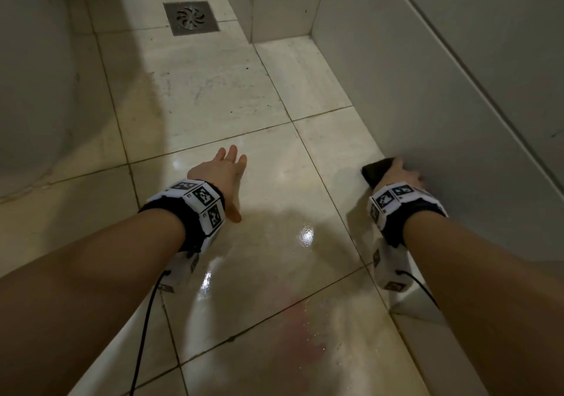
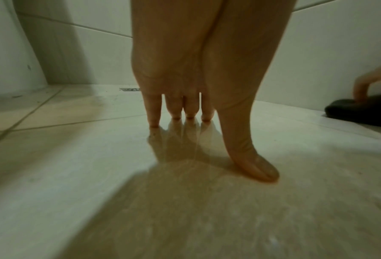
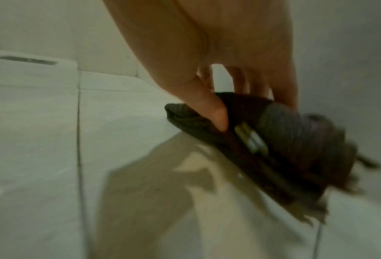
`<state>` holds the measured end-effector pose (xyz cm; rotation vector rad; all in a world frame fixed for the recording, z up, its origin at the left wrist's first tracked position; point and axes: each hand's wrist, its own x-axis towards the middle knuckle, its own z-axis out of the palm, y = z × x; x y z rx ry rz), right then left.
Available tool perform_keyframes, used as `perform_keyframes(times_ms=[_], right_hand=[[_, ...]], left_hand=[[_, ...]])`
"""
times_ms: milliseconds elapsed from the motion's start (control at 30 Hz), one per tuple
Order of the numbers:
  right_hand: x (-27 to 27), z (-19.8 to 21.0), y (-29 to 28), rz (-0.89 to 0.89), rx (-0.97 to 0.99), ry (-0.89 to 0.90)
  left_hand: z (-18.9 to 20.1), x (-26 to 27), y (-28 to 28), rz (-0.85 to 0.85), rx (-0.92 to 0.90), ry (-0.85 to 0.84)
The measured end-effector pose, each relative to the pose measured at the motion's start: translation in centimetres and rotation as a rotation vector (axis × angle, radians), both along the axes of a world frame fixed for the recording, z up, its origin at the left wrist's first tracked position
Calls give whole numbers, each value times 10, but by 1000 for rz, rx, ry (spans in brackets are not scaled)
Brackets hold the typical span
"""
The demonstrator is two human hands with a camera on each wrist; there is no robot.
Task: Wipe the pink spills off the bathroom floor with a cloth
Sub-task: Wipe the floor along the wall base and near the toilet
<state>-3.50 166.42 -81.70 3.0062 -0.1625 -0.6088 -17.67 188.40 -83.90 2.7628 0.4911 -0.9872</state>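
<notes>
Right hand point(image 1: 399, 173) pinching folded dark cloth point(image 1: 377, 170) at wall base, likely to carry it; left hand point(image 1: 221, 170) flat on wet floor point(image 1: 274, 182) for support; pink spill point(image 1: 305, 325) nearer body, unwiped.

bathroom | tiled floor point(image 1: 213, 90) | floor drain point(image 1: 191, 18) | tiled wall point(image 1: 427, 60)
</notes>
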Motion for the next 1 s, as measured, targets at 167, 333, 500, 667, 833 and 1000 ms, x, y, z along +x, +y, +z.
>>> perform_keyframes(times_ms=[167,333,500,667,833,1000], right_hand=[[-31,0,9,86,1,125],[-92,-13,25,339,81,144],[-56,6,4,193,85,62],[-21,14,-33,-74,-46,36],[-32,-1,-40,-102,-12,163],[-82,-11,-19,25,70,108]], left_hand=[[-1,1,1,-7,-1,1],[-1,-1,1,-1,-4,6],[1,-1,0,1,-7,13],[0,-1,0,2,-15,12],[1,-2,0,-5,-10,17],[0,-2,-1,0,-16,14]])
